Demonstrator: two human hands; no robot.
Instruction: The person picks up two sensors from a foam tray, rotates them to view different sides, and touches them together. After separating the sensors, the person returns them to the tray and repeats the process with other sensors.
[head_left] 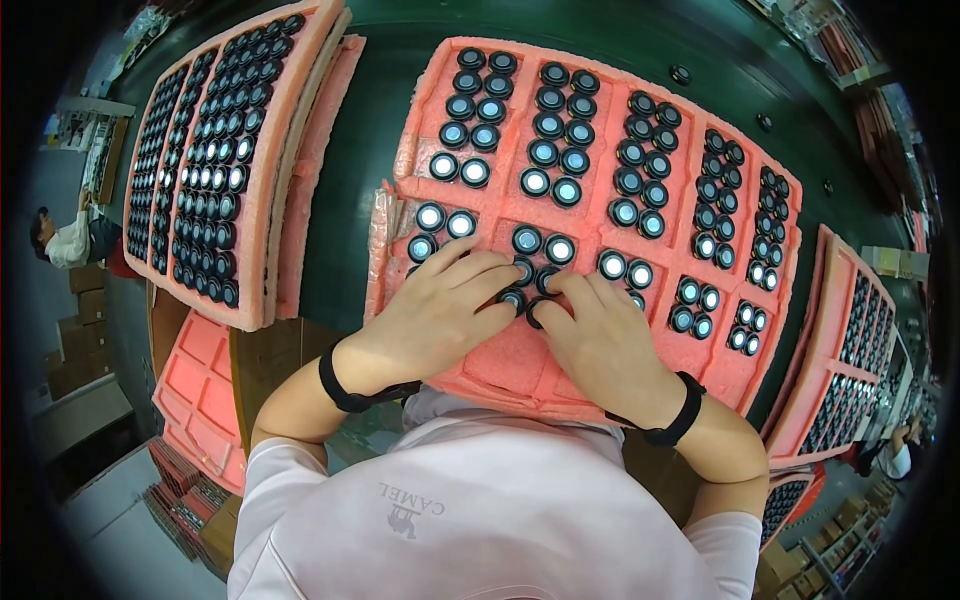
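In front of me lies a pink foam tray [505, 365] with square pockets, holding round black parts with shiny, lens-like faces. My left hand [430, 310] reaches in from the left, its bent fingertips on a round black part [512, 300] in the near middle pocket. From the right, my right hand [605, 335] has its thumb and fingers curled round another round black part [540, 312] in that same pocket, right beside the first. Two more black parts [526, 239] sit just beyond my fingertips. My hands partly cover the neighbouring pockets. Each wrist wears a black band.
At the left stands a stack of pink trays [285, 130] full of similar parts, and another filled tray [840, 350] is at the right. A few loose parts [680, 74] lie on the green work surface [600, 25]. An unfilled pink tray [195, 385] sits lower left. Other people work farther off.
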